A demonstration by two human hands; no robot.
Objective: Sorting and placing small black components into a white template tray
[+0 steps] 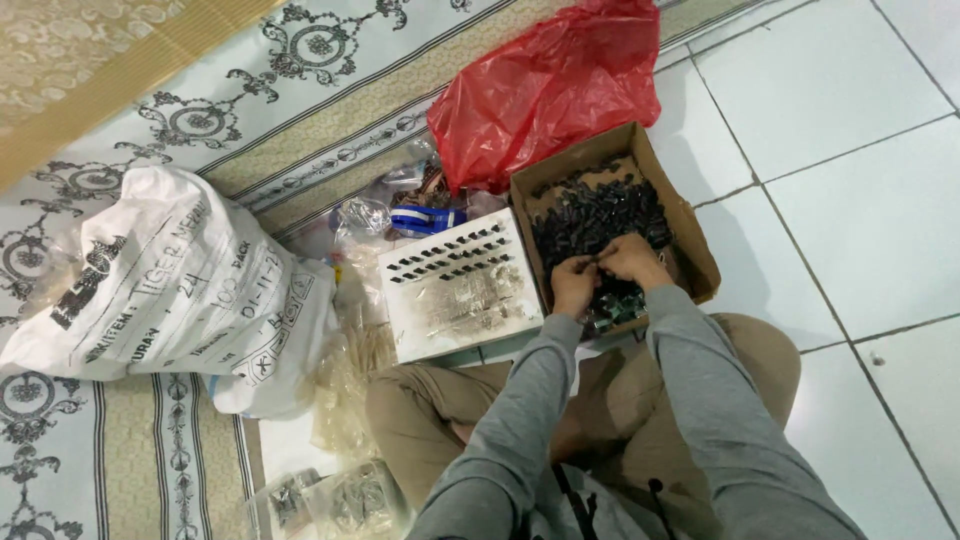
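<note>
Both hands, left hand [573, 283] and right hand [632, 258], pinch one small black part [598, 262] over a cardboard box [690, 240]; seemingly light, stiff, best gripped by its ends.

Open tiled floor [850, 200] lies right of the cardboard box [690, 240]. Red bag [545, 85], white tray [460, 285] and white sack [170, 280] block the left.

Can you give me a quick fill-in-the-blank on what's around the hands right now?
1. Both the left hand and right hand work over a cardboard ____ of small black parts.
2. Behind that container lies a crumpled plastic bag coloured ____.
3. The white tray holds black pieces set in ____.

Missing words: box; red; rows
</note>
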